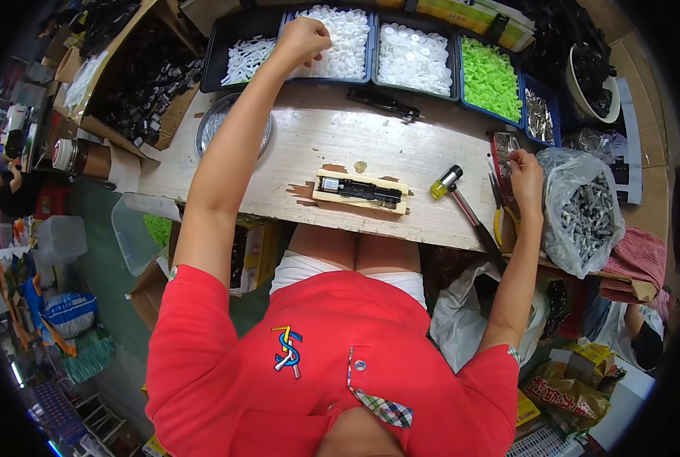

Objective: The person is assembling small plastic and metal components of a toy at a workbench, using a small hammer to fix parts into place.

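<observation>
My left hand (303,43) is reaching over a blue bin of small white plastic pieces (344,38). Its fingers are drawn together at the pieces, and I cannot make out what is between them. On the right, the fingertips of my right hand (526,177) are bent at a small red-edged box (503,146). What they hold, if anything, is hidden. Between my arms a black mechanical part (359,190) with a silver block lies in a wooden holder (323,199). Neither hand touches it.
A yellow-and-black-headed hammer (447,183) and yellow-handled pliers (500,209) lie by my right forearm. Bins of white discs (414,61) and green pieces (492,80) line the back. A bag of metal parts (584,209) stands right; a round dish (264,133) sits under my left arm.
</observation>
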Demonstrator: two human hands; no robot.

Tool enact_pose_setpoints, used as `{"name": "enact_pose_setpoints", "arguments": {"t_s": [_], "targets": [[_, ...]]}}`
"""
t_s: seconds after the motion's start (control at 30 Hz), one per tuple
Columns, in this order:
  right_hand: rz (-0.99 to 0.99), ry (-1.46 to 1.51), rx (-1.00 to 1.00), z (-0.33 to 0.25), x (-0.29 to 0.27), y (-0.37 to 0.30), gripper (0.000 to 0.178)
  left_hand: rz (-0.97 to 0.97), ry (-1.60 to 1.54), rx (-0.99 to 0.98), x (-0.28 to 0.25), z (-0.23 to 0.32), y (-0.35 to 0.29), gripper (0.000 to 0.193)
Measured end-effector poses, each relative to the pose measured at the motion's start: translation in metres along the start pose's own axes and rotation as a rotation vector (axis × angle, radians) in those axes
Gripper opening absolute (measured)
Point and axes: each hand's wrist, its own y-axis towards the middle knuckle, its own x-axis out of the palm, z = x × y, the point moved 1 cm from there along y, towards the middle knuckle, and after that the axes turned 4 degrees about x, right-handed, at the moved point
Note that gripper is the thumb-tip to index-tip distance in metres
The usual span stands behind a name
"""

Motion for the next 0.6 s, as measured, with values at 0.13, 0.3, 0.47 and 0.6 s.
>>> {"name": "enact_pose_setpoints", "arguments": {"t_s": [0.13, 0.3, 0.47, 0.6], "targets": [[0.043, 0.016, -0.013, 0.003, 0.004, -0.003, 0.010, 0.128, -0.309, 0.074, -0.001, -0.017, 0.002, 0.015], [0.114, 0.133, -0.052, 0.000, 0.004, -0.007, 0.009, 0.155, -0.567, 0.130, -0.003, -0.008, -0.020, 0.017], [0.241, 0.261, -0.053, -0.001, 0.004, -0.012, 0.013, -0.040, -1.052, 0.003, 0.011, 0.012, -0.087, 0.021], [0.242, 0.510, 0.086, 0.002, 0.007, -0.011, 0.010, -0.215, -1.297, 0.007, 0.030, 0.004, -0.121, 0.027]]}}
